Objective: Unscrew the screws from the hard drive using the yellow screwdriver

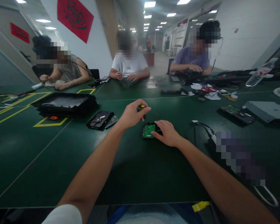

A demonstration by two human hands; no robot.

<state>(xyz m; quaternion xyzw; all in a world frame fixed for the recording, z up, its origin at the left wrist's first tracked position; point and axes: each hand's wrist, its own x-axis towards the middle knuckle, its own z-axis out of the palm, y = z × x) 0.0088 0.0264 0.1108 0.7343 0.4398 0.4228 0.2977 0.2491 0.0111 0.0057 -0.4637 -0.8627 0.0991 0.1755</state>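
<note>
A hard drive [149,130] lies on the green table with its green circuit board facing up. My right hand [166,132] rests on the drive's right side, fingers and thumb gripping its edges. Just above the drive's far left corner, my left hand [134,114] is closed around a small screwdriver [142,106] with a yellow end on its handle. Its tip is hard to make out against the dark table. To the left sits another drive [100,120], with small parts on top and a loose circuit board [112,122] leaning by it.
A black tray [67,104] stands at the left. On the right are another drive [235,114], a grey metal box [269,110], a blurred-out item [240,158] with a cable, and a plastic bottle [261,73]. Across the table sit three people.
</note>
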